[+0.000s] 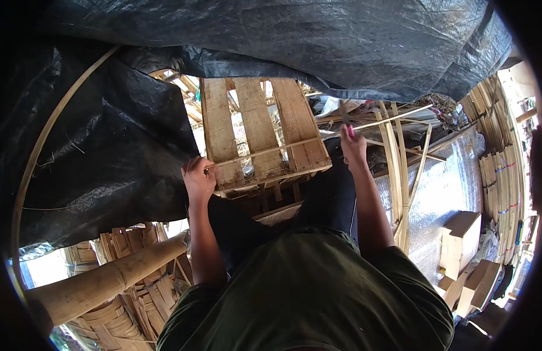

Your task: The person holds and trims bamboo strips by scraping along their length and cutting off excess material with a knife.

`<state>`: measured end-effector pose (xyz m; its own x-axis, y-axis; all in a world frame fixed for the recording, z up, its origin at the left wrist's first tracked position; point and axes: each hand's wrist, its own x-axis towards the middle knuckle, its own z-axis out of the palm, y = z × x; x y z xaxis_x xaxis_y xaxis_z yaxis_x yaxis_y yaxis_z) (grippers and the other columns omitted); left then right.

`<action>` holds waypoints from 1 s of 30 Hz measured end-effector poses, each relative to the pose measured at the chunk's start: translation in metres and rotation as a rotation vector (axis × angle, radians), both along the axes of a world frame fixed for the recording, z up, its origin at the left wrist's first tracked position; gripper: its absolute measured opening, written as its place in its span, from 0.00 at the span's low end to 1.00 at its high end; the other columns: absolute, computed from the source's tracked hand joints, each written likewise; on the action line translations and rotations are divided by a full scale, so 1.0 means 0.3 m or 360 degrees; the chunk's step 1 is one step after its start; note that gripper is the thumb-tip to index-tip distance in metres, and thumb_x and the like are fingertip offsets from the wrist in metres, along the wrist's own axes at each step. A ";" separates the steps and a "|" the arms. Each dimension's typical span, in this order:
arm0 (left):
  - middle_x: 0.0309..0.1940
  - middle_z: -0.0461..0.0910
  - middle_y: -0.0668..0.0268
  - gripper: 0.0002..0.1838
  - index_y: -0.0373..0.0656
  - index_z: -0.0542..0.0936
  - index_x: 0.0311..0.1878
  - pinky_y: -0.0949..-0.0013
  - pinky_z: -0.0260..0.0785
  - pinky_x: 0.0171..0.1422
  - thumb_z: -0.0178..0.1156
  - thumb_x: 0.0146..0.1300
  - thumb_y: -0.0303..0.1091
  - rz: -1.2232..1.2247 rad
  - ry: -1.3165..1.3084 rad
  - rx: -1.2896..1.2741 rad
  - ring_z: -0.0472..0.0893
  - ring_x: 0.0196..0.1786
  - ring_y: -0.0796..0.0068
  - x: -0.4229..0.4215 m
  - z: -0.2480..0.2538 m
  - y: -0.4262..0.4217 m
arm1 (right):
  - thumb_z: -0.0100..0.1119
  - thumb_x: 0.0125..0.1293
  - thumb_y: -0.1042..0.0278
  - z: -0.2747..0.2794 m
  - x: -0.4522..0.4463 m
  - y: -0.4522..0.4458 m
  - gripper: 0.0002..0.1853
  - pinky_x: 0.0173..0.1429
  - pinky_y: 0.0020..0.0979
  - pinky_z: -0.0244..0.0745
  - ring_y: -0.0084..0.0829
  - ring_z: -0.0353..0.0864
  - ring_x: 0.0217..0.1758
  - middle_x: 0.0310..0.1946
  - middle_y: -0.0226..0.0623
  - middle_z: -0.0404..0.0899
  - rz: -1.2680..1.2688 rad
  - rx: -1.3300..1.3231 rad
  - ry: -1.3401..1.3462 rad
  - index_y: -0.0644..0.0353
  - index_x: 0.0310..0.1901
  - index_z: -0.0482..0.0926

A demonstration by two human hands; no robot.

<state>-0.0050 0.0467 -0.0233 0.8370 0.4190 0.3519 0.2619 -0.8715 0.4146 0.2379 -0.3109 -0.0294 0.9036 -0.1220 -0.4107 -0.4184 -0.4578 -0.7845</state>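
Head view: my left hand [199,178] pinches end of thin bamboo strip [262,151]; my right hand [353,146] grips knife [346,117], blade up; strip slants across slatted wooden crate [256,123], on past right hand.

The plank stand [247,128] is directly before me, with a thin strip [265,151] running across it. Tarp [107,146] hangs to the stand's left and also past its far edge. To the stand's right come loose strips [393,158], then plastic sheeting [443,175], then bundles [499,181]. Boxes [461,237] sit to its right, nearer me; to its left, nearer me, are a pole [113,281] and woven pieces [110,319].
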 end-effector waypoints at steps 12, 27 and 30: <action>0.53 0.80 0.64 0.19 0.49 0.81 0.54 0.52 0.62 0.69 0.69 0.59 0.32 -0.0266 0.0275 -0.0186 0.77 0.58 0.58 0.133 0.195 -0.234 | 0.58 0.74 0.62 -0.001 0.048 0.076 0.11 0.16 0.26 0.42 0.13 0.50 0.12 0.14 0.17 0.55 -0.0096 0.1077 -0.0091 0.53 0.33 0.70; 0.28 0.85 0.55 0.12 0.42 0.83 0.46 0.60 0.77 0.40 0.68 0.64 0.37 -0.0466 0.0152 -0.0601 0.87 0.36 0.56 0.267 0.334 -0.559 | 0.60 0.75 0.58 0.280 -0.080 0.009 0.12 0.16 0.22 0.44 0.12 0.54 0.12 0.14 0.18 0.60 0.0047 0.1174 -0.0321 0.57 0.37 0.78; 0.44 0.82 0.48 0.20 0.39 0.76 0.57 0.55 0.76 0.52 0.67 0.63 0.29 -0.0812 0.0105 -0.0958 0.84 0.48 0.47 0.278 0.317 -0.631 | 0.57 0.75 0.64 0.174 -0.068 -0.088 0.09 0.22 0.21 0.53 0.12 0.62 0.18 0.19 0.19 0.67 -0.0179 0.1029 -0.0794 0.59 0.38 0.80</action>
<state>0.0785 -0.1427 0.0719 0.9883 0.0804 0.1297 -0.0692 -0.5217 0.8504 0.2173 -0.3372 0.0228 0.9949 -0.1001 0.0157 0.0329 0.1717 -0.9846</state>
